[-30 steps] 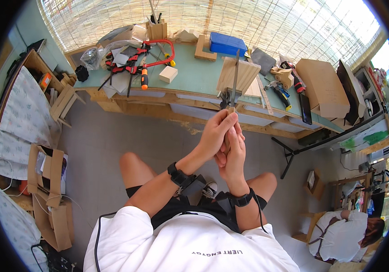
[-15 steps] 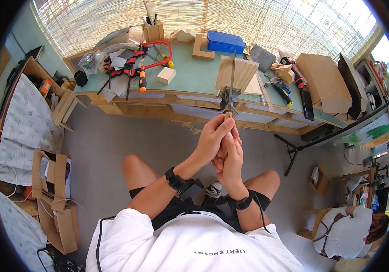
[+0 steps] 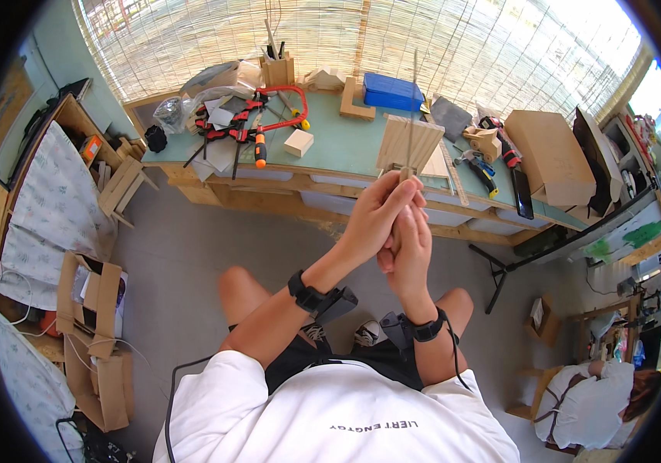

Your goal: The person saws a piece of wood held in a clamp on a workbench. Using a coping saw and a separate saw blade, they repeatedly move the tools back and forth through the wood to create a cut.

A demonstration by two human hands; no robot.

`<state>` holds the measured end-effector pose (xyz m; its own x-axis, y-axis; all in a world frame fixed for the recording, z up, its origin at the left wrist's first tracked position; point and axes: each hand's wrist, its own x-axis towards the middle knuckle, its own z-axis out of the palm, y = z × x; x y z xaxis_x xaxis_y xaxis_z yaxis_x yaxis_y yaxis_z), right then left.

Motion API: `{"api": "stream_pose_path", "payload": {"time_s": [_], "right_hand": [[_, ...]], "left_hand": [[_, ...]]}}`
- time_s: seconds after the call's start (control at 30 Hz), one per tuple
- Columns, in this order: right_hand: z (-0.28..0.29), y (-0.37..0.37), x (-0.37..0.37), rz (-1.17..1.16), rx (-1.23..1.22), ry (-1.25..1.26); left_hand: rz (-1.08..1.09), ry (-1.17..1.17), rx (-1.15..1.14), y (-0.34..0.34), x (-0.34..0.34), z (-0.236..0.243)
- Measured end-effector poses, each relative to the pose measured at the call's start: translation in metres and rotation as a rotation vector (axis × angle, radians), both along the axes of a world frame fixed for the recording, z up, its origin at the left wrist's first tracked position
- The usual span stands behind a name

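I hold the wooden handle (image 3: 406,176) of a long, thin upright-looking metal tool in both hands, with its blade (image 3: 414,89) reaching away over the bench. My left hand (image 3: 381,216) is closed around it, uppermost; my right hand (image 3: 411,248) is closed just below and right, overlapping it. The blade lies across a square pale wooden board (image 3: 396,145) that stands at the bench's front edge. The clamp seen under the board earlier is now mostly hidden behind my hands. Whether the blade is a file or saw I cannot tell.
The green bench (image 3: 340,139) holds red clamps (image 3: 294,96), a wood block (image 3: 298,144), a blue box (image 3: 392,91), pliers (image 3: 482,171), a cardboard box (image 3: 546,154) and phone (image 3: 521,194). A tripod (image 3: 491,278) stands right. Another person (image 3: 585,405) sits at lower right.
Both hands and the tool have moved forward toward the bench and slightly right, so more blade reaches past the board and the clamp is now covered.
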<state>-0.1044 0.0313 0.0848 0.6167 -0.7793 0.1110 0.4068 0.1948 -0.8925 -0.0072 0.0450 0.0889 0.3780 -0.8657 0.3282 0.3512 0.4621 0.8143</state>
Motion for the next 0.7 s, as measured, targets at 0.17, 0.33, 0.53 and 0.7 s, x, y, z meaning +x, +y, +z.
{"api": "stream_pose_path", "payload": {"time_s": [0.17, 0.33, 0.53, 0.7], "right_hand": [[-0.02, 0.005, 0.017, 0.014, -0.172, 0.192], [-0.044, 0.003, 0.029, 0.011, -0.444, 0.35], [-0.049, -0.01, 0.004, -0.264, -0.32, 0.13], [-0.052, -0.104, -0.044, -0.504, -0.293, 0.294]], "left_hand": [[0.288, -0.193, 0.255, 0.035, 0.03, -0.025], [0.449, -0.333, 0.312, 0.044, 0.05, -0.047], [0.333, -0.489, 0.292, 0.032, 0.071, -0.038], [1.0, -1.198, 0.682, 0.01, 0.167, -0.068]]}}
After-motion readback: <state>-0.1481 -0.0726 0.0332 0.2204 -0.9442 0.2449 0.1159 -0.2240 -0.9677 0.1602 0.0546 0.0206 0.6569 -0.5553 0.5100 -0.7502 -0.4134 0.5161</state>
